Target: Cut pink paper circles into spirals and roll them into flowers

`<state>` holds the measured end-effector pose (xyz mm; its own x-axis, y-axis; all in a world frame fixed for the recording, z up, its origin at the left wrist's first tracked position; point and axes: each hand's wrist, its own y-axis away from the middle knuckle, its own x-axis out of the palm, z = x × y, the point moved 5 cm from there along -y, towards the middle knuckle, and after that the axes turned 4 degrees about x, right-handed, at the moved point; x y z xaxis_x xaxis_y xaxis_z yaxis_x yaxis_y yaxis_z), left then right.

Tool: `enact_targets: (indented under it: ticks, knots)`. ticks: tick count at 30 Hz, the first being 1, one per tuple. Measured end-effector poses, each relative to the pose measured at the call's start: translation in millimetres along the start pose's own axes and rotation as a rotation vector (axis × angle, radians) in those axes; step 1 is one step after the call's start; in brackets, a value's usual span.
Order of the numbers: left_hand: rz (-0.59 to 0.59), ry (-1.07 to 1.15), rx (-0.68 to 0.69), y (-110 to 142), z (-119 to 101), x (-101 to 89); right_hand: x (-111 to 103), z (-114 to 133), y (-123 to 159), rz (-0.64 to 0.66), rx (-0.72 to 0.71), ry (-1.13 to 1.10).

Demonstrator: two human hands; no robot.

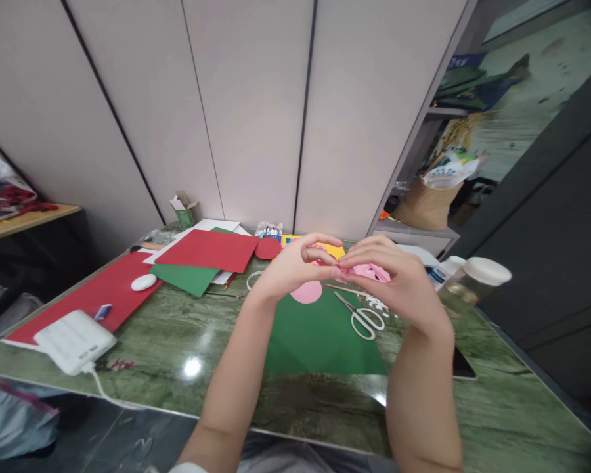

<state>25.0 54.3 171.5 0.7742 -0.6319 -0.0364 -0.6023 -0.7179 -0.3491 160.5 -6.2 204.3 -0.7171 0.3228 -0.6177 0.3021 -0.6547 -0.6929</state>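
My left hand (295, 266) and my right hand (391, 269) meet above the table, fingertips pinched around a small pink piece (343, 272). Fingers hide much of it, so its exact shape is unclear. Below them lies a green sheet (320, 341), with a pink paper circle (306, 292) near its back edge. White-handled scissors (364, 322) rest on the sheet's right part, blades partly open. Beside them are a thin wooden stick (347, 288) and several small white scraps (377, 303). A larger pink item (373, 272) shows partly behind my right hand.
Red sheet (207, 248), green sheet (187, 277) and a red circle (267, 248) lie at the back left. A white power bank (76, 341) with a cable sits front left, a white mouse-like object (144, 282) behind it. A lidded jar (467, 286) stands right.
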Motion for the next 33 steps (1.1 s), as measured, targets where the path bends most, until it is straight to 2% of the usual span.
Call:
enact_targets:
  ticks: [6, 12, 16, 25, 33]
  knots:
    - [-0.05, -0.106, 0.005, 3, -6, -1.7, 2, 0, -1, -0.012, 0.014, -0.007]
    - [-0.138, -0.154, 0.06, 3, -6, -4.1, 4, -4, -1, -0.021, 0.118, -0.055]
    - [-0.163, -0.121, 0.078, 4, -7, -4.5, 3, -7, -2, -0.101, 0.184, -0.013]
    - [-0.222, -0.167, 0.097, 6, -12, -6.5, 4, -9, -5, -0.077, 0.205, 0.044]
    - [-0.272, -0.286, 0.134, 7, -14, -5.9, 5, -9, -6, -0.121, 0.21, 0.077]
